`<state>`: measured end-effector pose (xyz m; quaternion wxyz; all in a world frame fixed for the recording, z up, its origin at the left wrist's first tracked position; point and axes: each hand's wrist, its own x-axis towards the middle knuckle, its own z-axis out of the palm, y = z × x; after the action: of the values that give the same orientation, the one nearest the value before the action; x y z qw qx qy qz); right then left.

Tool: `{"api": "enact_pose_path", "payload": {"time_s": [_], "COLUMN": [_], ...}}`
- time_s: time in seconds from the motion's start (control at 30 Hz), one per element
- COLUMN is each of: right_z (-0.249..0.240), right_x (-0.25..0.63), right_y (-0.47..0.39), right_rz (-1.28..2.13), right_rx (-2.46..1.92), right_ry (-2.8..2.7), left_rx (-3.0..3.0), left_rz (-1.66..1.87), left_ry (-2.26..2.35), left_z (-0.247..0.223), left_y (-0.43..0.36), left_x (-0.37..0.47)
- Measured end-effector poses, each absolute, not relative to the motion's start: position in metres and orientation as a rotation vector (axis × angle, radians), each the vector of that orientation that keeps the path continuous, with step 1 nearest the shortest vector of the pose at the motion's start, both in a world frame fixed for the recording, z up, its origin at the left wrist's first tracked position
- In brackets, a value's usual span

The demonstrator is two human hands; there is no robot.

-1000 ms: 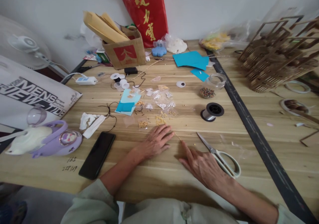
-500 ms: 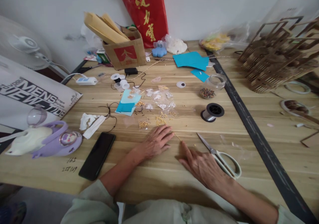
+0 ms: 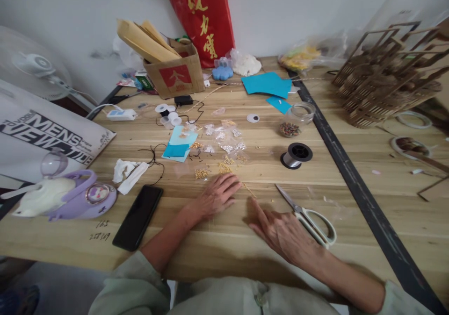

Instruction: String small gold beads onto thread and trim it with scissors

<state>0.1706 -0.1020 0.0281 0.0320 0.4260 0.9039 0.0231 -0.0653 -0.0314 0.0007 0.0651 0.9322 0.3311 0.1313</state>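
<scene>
A short line of gold beads [image 3: 249, 190] lies slantwise on the wooden table between my two hands. My left hand [image 3: 219, 194] rests palm down with fingers stretched out, its fingertips close to the upper end of the bead line. At the lower end, the extended index finger of my right hand [image 3: 282, 233] points at the beads; I cannot tell if it touches them. The thumb of that hand is apart from the index finger. Scissors [image 3: 310, 217] with pale handles lie beside my right hand. Small piles of gold beads [image 3: 224, 167] sit just beyond my left hand.
A wire spool [image 3: 296, 156] and a glass jar [image 3: 301, 114] of beads stand at right. Small plastic bags [image 3: 226, 139] and blue cards [image 3: 177, 150] lie mid-table. A phone [image 3: 138, 218] and a purple bottle [image 3: 82, 193] are at left, a cardboard box [image 3: 175, 74] behind.
The view has shifted slightly. My left fingertips have drawn back a little from the bead line. My right hand keeps nearly the same pose beside the beads.
</scene>
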Motion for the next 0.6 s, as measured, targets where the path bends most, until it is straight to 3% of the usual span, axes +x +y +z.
{"api": "enact_pose_path", "payload": {"time_s": [0.6], "right_z": [0.0309], "right_x": [0.1715], "right_y": [-0.0987], "right_rz": [0.063], "right_rx": [1.368], "right_ry": [2.684], "left_rx": [2.839], "left_rz": [0.436], "left_ry": [1.020], "left_z": [0.0037], "left_y": [-0.0305], "left_x": [-0.0643]}}
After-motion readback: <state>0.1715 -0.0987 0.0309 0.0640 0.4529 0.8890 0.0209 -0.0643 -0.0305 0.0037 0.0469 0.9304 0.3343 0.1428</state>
